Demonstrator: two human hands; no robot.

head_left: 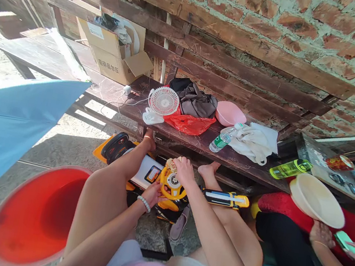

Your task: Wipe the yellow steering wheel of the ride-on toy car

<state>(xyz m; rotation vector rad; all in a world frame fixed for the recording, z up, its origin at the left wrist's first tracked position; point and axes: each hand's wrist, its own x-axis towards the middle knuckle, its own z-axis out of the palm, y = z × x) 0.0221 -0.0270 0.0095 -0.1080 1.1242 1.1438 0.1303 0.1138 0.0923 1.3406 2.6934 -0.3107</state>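
Note:
Between my knees stands a yellow, black and white ride-on toy vehicle (147, 169) with a yellow steering wheel (172, 192). My left hand (152, 194), a beaded bracelet at its wrist, grips the lower left side of the wheel. My right hand (184, 171) is closed at the wheel's upper rim, pressing a crumpled tan rag (171, 165) against it. The rag is partly covered by my fingers, so its exact kind is hard to make out. A yellow and black arm (226, 199) of the toy sticks out to the right.
A large red tub (36, 213) stands at left below a blue umbrella (11, 122). The wooden bench (133, 109) ahead bears a fan (164, 101), a cardboard box (109, 54), a water bottle (225, 138) and bags. At right, another person's hands are near a cream basin (318, 201).

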